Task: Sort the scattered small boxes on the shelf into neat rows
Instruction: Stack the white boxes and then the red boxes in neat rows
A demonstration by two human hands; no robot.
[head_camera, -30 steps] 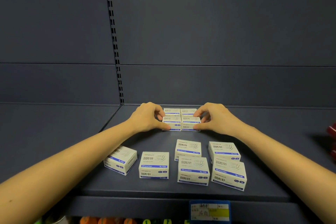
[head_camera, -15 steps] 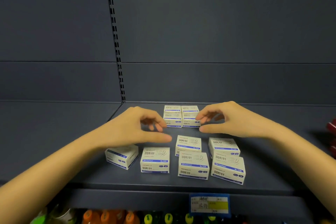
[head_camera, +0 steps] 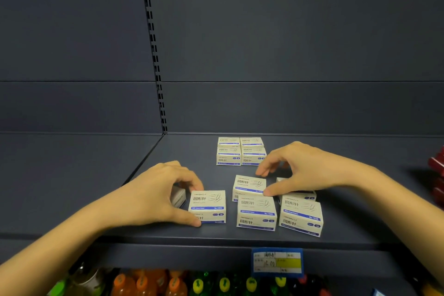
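Small white boxes with blue stripes lie on a dark shelf [head_camera: 168,235]. At the back, several boxes [head_camera: 240,151] form a tight block. My left hand [head_camera: 153,197] spans the left end of the front-left box [head_camera: 209,206], thumb on its front face and fingers at its back corner. It partly hides another box [head_camera: 179,197] further left. My right hand [head_camera: 307,170] hovers with fingers spread and its thumb tip on the right front corner of the middle box [head_camera: 249,184]. In front of it lie two more boxes [head_camera: 256,212] [head_camera: 300,217], and one box [head_camera: 298,196] sits mostly hidden under that hand.
A slotted upright [head_camera: 153,55] runs down the dark back wall. A blue and yellow price tag [head_camera: 277,262] hangs on the shelf's front edge. Drink bottles with coloured caps [head_camera: 173,283] stand on the shelf below. Red items [head_camera: 438,175] sit at the far right.
Both hands left the back block and came forward and down. The left hand now grips the front-left box and the right thumb rests on the middle box.
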